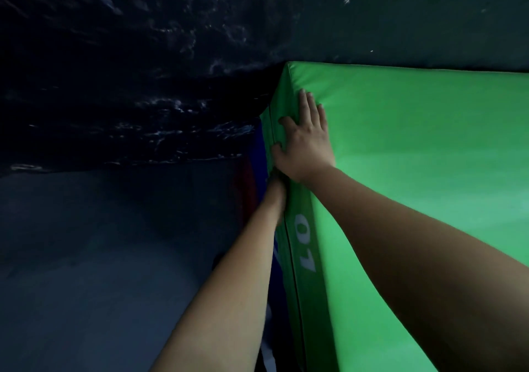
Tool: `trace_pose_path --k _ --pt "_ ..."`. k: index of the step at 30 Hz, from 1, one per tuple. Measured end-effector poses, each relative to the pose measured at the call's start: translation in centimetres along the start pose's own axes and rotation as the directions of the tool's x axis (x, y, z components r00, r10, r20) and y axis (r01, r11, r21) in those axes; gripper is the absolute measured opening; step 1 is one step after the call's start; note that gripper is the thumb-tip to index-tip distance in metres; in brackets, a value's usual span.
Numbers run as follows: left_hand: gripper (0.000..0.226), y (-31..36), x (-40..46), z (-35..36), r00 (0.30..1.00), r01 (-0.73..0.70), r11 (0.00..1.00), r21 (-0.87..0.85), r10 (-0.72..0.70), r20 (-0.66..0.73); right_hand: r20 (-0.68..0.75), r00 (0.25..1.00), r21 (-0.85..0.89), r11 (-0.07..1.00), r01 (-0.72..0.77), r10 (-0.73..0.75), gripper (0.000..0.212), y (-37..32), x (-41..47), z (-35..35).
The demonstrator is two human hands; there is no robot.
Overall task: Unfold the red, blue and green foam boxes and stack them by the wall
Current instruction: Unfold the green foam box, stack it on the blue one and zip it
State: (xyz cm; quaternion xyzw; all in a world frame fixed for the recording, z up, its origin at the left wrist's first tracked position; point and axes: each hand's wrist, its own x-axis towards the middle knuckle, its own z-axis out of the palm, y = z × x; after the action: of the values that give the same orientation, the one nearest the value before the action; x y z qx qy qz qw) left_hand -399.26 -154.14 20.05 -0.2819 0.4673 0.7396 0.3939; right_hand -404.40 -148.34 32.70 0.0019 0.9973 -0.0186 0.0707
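The background is a dark wall (372, 13) across the far side, with a dark, wrinkled, glossy sheet (128, 71) covering the far left. A dim grey-blue floor (86, 257) fills the near left.

Foam boxes visible: three, one of each colour.
1. One green foam box (415, 157) occupies the right half of the view. Its far edge lies along the wall. Its broad top face is uppermost; its left side face carries the pale marking "LO" and a dark seam line running near to far.
2. One blue foam box (259, 154) shows only as a narrow strip just left of and below the green box.
3. One red foam box (243, 191) shows only as a dim sliver left of the blue strip, lower again.
The green box sits on top of the other two.

Hands visible: two, both bare, with forearms extending from the near edge.
- The right hand (306, 139) lies palm-down on the top face near the far-left corner. Its fingers are straight and slightly spread; the thumb hooks over the left edge.
- The left hand (276, 182) is against the left side face below the right hand. Its fingers are hidden, so whether they are spread or curled cannot be determined.
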Motion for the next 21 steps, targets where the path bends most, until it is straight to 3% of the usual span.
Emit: trace_pose_path --k 2,6,12,16,21 --pt "0.072 -2.5 -2.1 -0.6 0.996 0.082 0.995 0.051 -0.08 -0.04 0.039 0.999 0.011 1.0 0.029 -0.029 0.072 0.3 -0.3 -0.5" --pt "0.067 -6.2 -6.2 -0.8 0.987 0.16 0.983 0.088 -0.161 0.003 0.033 0.996 0.016 0.996 0.087 -0.088 0.08 0.3 -3.9 -1.4" --pt "0.054 -11.2 -8.9 -0.3 0.998 -0.053 0.993 0.101 0.057 -0.038 -0.013 0.999 0.029 0.998 0.049 -0.048 0.079 0.1 -14.8 -0.5" --pt "0.042 -11.6 -10.2 0.9 0.978 -0.208 0.978 -0.021 0.207 -0.009 -0.034 0.999 0.064 0.998 0.024 -0.022 0.083 1.2 -19.1 0.8" --pt "0.059 -13.6 -11.7 -0.2 0.975 -0.222 0.973 0.062 0.221 0.017 0.006 0.997 0.085 0.994 0.07 -0.071 0.088 2.3 -21.1 0.6"
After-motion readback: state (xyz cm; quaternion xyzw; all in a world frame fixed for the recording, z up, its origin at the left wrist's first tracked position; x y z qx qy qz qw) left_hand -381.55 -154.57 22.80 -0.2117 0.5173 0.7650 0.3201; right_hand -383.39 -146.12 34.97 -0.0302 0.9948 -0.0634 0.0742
